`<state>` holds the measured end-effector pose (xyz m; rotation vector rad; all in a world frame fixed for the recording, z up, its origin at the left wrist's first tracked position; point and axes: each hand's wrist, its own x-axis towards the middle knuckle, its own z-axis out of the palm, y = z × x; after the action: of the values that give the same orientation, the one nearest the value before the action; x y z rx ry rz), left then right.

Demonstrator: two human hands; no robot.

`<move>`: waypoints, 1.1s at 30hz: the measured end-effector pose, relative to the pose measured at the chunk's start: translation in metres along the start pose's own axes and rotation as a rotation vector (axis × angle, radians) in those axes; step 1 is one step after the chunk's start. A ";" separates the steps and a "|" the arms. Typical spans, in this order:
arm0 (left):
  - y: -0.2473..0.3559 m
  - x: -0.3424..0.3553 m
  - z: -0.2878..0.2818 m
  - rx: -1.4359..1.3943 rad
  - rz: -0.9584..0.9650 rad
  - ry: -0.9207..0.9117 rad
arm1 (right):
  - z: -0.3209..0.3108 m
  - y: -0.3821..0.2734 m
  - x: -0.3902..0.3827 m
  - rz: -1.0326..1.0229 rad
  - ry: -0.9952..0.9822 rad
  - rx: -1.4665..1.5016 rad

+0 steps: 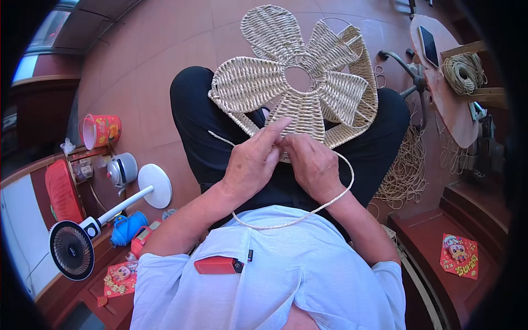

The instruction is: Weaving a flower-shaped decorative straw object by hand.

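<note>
A flower-shaped piece woven from pale straw-coloured cord (247, 82) rests across my thighs, with several petals around a round central hole. Some petals on its right side show bare wire frame at their edges. At the near edge of the lowest petal, my left hand (253, 165) is closed, its index finger laid along the weave. My right hand (314, 165) pinches right beside it, the fingertips of both meeting. A loose cord (278, 227) loops from by the right hand down over my shirt and back under my left forearm. What the fingertips hold exactly is partly hidden.
Right of my knee, loose cord (404, 170) lies heaped on the floor. A pink-topped table (440, 96) bears a phone (428, 47) and a coil of cord (463, 74). At left stand a white fan (72, 250), a red bucket (102, 131) and a grey kettle (122, 169).
</note>
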<state>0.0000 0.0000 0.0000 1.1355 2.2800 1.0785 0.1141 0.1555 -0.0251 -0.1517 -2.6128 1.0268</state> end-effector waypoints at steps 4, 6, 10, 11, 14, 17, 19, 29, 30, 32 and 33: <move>0.001 -0.002 -0.003 -0.312 -0.261 -0.029 | -0.003 -0.006 -0.006 0.021 0.121 0.082; 0.003 -0.003 -0.004 -0.479 -0.382 -0.014 | -0.003 -0.005 -0.010 0.046 0.127 0.097; 0.018 -0.002 -0.014 -1.090 -0.610 -0.011 | -0.004 -0.002 -0.014 0.058 0.158 0.119; 0.021 -0.002 -0.020 -1.219 -0.669 -0.045 | -0.005 -0.002 -0.013 0.066 0.143 0.132; 0.015 -0.003 -0.045 -1.159 -0.636 0.042 | -0.004 -0.004 -0.012 0.075 0.159 0.116; -0.013 -0.008 -0.073 -1.091 -0.651 0.139 | -0.003 -0.008 -0.010 0.051 0.163 0.070; -0.022 -0.010 -0.082 -1.057 -0.687 0.211 | 0.000 -0.007 -0.008 0.033 0.156 0.069; -0.106 -0.046 -0.178 -0.889 -0.699 0.654 | 0.004 -0.017 -0.003 0.049 0.109 -0.086; -0.111 -0.051 -0.186 -0.872 -0.676 0.667 | 0.005 -0.018 0.000 0.047 0.110 -0.082; -0.118 -0.052 -0.201 -0.855 -0.684 0.720 | 0.004 -0.021 0.008 0.039 0.113 -0.099; -0.122 -0.052 -0.207 -0.842 -0.692 0.771 | 0.005 -0.021 0.009 0.040 0.115 -0.101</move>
<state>-0.1578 -0.1851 0.0375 -0.4419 1.9748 2.0288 0.1045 0.1384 -0.0124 -0.2798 -2.5675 0.8718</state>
